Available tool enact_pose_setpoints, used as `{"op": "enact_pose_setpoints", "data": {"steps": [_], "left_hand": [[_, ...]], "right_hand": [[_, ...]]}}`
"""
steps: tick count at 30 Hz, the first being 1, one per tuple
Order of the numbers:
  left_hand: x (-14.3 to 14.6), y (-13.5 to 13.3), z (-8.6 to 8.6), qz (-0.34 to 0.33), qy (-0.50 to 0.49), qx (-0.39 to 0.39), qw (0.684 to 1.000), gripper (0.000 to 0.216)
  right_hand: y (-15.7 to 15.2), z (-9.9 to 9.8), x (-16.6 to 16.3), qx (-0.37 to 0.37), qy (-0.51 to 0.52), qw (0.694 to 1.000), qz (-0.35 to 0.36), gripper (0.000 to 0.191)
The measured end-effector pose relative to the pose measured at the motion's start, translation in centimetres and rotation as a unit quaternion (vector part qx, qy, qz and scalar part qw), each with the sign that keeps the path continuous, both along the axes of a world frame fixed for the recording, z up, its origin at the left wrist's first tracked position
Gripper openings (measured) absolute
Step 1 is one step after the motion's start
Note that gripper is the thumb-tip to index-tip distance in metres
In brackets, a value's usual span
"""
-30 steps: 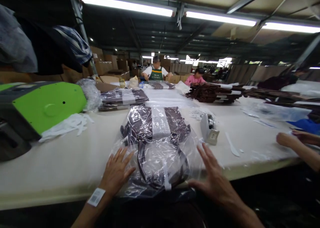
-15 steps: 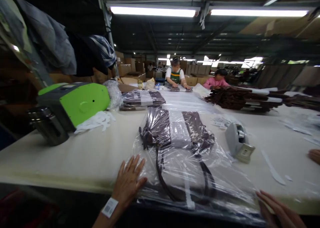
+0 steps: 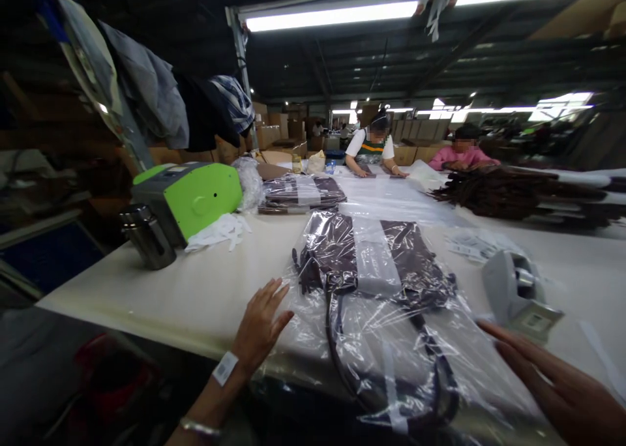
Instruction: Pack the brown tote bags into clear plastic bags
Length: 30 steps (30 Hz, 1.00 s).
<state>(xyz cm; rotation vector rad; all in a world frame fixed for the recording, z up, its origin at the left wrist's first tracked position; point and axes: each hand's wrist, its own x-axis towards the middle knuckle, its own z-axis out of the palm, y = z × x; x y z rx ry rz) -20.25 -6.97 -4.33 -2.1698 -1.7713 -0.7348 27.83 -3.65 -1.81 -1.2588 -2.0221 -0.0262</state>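
Plastic-wrapped brown bag (image 3: pixel 335 247), between left hand (image 3: pixel 260 323) and right hand (image 3: pixel 570 390), both with fingers outstretched, gripping nothing

A factory workshop is indicated by brown cardboard boxes (image 3: pixel 267 137) stacked well beyond the left hand (image 3: pixel 259 319). Long white tube lights (image 3: pixel 337 17) are hung high ahead of it.
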Motion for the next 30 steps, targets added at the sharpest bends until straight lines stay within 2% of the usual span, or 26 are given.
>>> {"op": "enact_pose_setpoints", "data": {"steps": [3, 6, 9, 12, 15, 18, 20, 23, 25, 27, 30], "left_hand": [[3.8, 5.6, 2.1, -0.026, 0.023, 0.000, 0.999, 0.051], [6.6, 11.3, 2.4, -0.029, 0.053, -0.036, 0.998, 0.055], [6.7, 14.6, 0.5, -0.007, 0.058, -0.110, 0.992, 0.060], [5.8, 15.2, -1.6, -0.002, 0.043, -0.136, 0.990, 0.063], [5.2, 14.9, -2.1, -0.017, 0.023, -0.133, 0.991, 0.064], [4.1, 14.2, -1.4, -0.023, 0.002, -0.129, 0.991, 0.064], [2.5, 12.8, -1.1, 0.020, -0.020, -0.111, 0.993, 0.065], [-0.3, 9.1, -1.1, 0.120, -0.055, -0.128, 0.983, 0.067], [-1.7, 6.0, -0.9, 0.160, -0.067, -0.164, 0.971, 0.066], [-2.2, 3.1, -0.3, 0.184, -0.071, -0.193, 0.961, 0.061], [-1.5, -0.1, 1.3, 0.217, -0.085, -0.250, 0.940, 0.040]], "right_hand": [[7.1, 2.3, -9.5, -0.028, -0.092, 0.993, 0.062, 0.049], [12.7, 1.9, -17.7, -0.041, -0.187, 0.981, 0.042, 0.058], [15.7, -0.8, -20.4, -0.117, -0.250, 0.961, 0.012, 0.064], [16.7, -3.2, -19.5, -0.163, -0.259, 0.952, 0.006, 0.066], [17.2, -3.6, -18.3, -0.179, -0.245, 0.952, 0.033, 0.068], [17.7, -2.4, -17.9, -0.223, -0.214, 0.950, 0.052, 0.066], [17.6, -1.1, -18.5, -0.205, -0.190, 0.959, 0.051, 0.064], [16.4, 0.4, -20.8, -0.118, -0.172, 0.973, 0.100, 0.059], [15.3, 0.7, -22.9, -0.077, -0.181, 0.969, 0.149, 0.058], [14.4, 0.3, -25.0, -0.069, -0.200, 0.960, 0.185, 0.059], [14.0, -1.2, -26.9, -0.110, -0.223, 0.946, 0.207, 0.066]]}}
